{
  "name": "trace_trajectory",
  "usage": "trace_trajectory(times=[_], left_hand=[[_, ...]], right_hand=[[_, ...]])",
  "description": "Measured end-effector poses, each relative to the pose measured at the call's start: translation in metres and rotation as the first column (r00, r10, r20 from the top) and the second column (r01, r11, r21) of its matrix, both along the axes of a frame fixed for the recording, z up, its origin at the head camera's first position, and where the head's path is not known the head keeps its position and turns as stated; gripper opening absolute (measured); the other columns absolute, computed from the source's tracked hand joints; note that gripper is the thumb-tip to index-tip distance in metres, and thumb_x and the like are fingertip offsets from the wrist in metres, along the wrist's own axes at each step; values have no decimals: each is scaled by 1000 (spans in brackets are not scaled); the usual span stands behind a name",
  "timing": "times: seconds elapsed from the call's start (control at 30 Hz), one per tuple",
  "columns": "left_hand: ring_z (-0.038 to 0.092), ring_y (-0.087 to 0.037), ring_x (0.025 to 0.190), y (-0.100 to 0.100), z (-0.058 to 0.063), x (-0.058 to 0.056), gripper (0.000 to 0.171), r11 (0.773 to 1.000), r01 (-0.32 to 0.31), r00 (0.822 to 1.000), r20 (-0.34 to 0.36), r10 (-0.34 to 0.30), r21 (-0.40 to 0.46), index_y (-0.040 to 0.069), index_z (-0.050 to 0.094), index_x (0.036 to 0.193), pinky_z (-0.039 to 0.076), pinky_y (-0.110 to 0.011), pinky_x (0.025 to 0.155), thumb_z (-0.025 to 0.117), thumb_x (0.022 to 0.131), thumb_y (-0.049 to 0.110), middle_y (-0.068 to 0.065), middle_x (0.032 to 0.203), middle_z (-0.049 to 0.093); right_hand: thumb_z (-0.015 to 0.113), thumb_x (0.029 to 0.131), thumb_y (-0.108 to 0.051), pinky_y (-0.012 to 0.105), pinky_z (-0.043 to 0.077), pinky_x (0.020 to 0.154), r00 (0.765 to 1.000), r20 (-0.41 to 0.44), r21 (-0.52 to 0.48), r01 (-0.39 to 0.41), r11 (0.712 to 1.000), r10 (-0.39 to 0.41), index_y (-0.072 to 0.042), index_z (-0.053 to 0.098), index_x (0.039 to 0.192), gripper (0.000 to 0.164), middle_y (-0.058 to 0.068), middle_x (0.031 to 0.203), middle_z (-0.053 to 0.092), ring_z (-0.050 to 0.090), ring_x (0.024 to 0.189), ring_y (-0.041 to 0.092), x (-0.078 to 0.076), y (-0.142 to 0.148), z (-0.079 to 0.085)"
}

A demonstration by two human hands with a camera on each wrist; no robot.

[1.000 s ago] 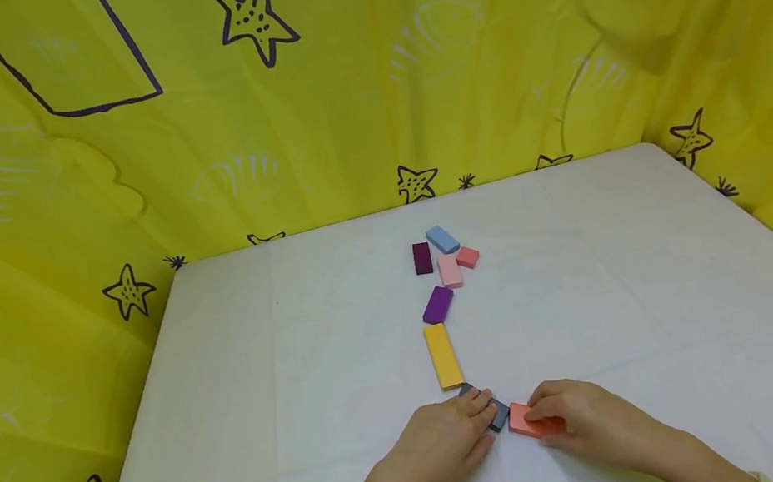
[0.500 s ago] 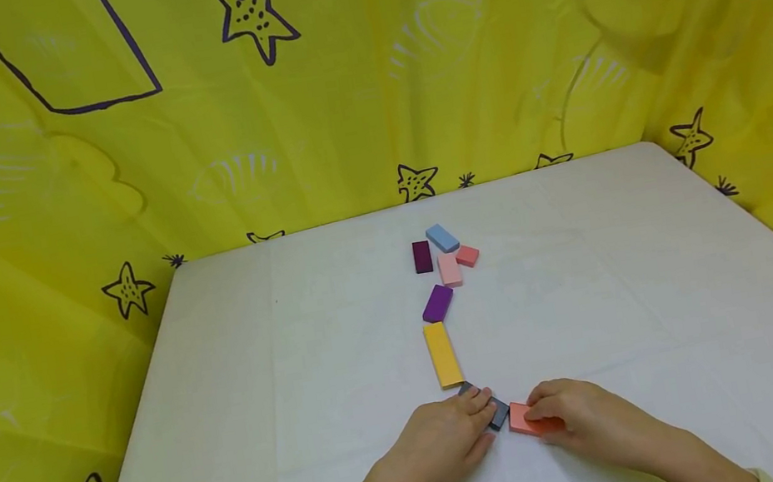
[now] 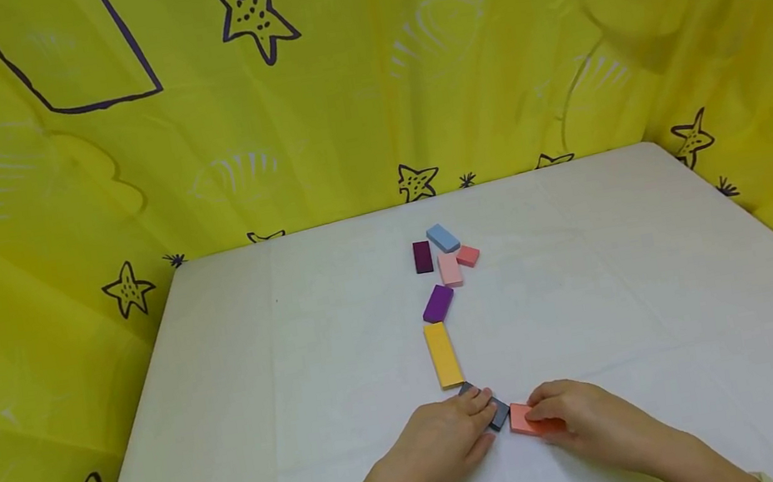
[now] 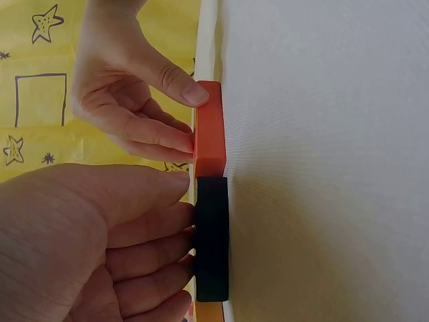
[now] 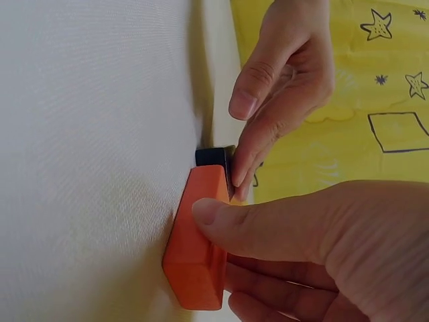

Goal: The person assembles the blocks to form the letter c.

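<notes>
My left hand rests its fingertips on top of a dark grey block, covering its middle; in the left wrist view its fingers lie fairly straight along that block. Just right of it, my right hand pinches a coral-orange block between thumb and fingers. The right wrist view has the thumb on the coral block's near side. One end of the coral block meets, or nearly meets, the dark block's corner. A yellow block lies beyond, its near end against the dark block.
Further up the white tabletop lie a purple block, a pale pink block, a maroon block, a light blue block and a small coral block. A yellow patterned curtain surrounds the table's back and sides.
</notes>
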State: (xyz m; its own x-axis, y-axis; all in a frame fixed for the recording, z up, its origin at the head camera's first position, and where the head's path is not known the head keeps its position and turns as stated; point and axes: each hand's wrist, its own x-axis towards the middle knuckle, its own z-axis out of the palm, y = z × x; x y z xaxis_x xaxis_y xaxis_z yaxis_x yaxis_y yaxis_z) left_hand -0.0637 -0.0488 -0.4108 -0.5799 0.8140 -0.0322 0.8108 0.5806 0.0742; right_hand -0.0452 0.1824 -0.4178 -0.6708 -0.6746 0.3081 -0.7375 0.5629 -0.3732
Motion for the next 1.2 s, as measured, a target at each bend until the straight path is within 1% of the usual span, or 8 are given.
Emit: trace_trajectory(times=[0.43, 0.63, 0.8, 0.9, 0.97, 1.07, 1.2], left_hand=[[44, -8, 121, 0, -1, 0, 37, 1000, 2, 1000, -3, -2, 2, 14, 59, 126, 42, -22, 90, 51, 94, 32, 3, 130, 52], [44, -8, 121, 0, -1, 0, 37, 1000, 5, 1000, -1, -5, 10, 15, 59, 126, 42, -22, 90, 51, 94, 31, 3, 130, 52], [44, -8, 121, 0, -1, 0, 37, 1000, 4, 1000, 1, -4, 5, 15, 58, 127, 41, -22, 91, 51, 94, 31, 3, 131, 52], [45, -8, 121, 0, -2, 0, 37, 1000, 6, 1000, -12, -6, 5, 15, 59, 126, 41, -22, 91, 51, 94, 31, 3, 130, 52], [46, -8, 119, 1, -2, -1, 36, 1000, 11, 999, -33, -10, 10, 14, 60, 124, 41, -22, 91, 52, 94, 31, 3, 128, 54], [50, -9, 116, 2, -5, -2, 34, 999, 28, 995, -93, -25, 29, 14, 63, 120, 41, -22, 92, 53, 93, 30, 3, 124, 57], [54, -10, 110, 3, -9, -3, 29, 996, 63, 979, -200, -49, 64, 15, 67, 113, 40, -21, 91, 56, 91, 30, 3, 117, 61]], right_hand=[[79, 64, -2, 23, 50, 69, 999, -47, -16, -23, 1000, 22, -7, 71, 84, 22, -3, 90, 62, 59, 80, 12, 0, 2, -3], [78, 66, -3, 28, 52, 68, 1000, -12, 7, -20, 1000, 20, -5, 72, 86, 21, 1, 91, 63, 61, 82, 15, -1, 2, -2], [78, 66, -3, 29, 52, 69, 1000, 12, 14, -21, 1000, 21, -4, 72, 87, 22, 2, 92, 64, 61, 82, 16, -1, 3, 0], [78, 67, -4, 29, 52, 69, 1000, 26, 22, -13, 1000, 12, -4, 72, 88, 21, 1, 93, 64, 61, 83, 15, -1, 3, 0], [78, 67, -4, 29, 52, 69, 999, 31, 25, -8, 1000, 7, -5, 73, 88, 22, 1, 94, 64, 61, 84, 15, -1, 3, 1], [78, 68, -5, 30, 52, 70, 999, 45, 28, -8, 1000, 7, -6, 73, 90, 23, 2, 96, 64, 62, 86, 16, -1, 3, 2], [77, 69, -8, 33, 52, 71, 998, 55, 33, -5, 999, 3, -6, 73, 91, 23, 4, 99, 64, 62, 89, 18, -1, 3, 3]])
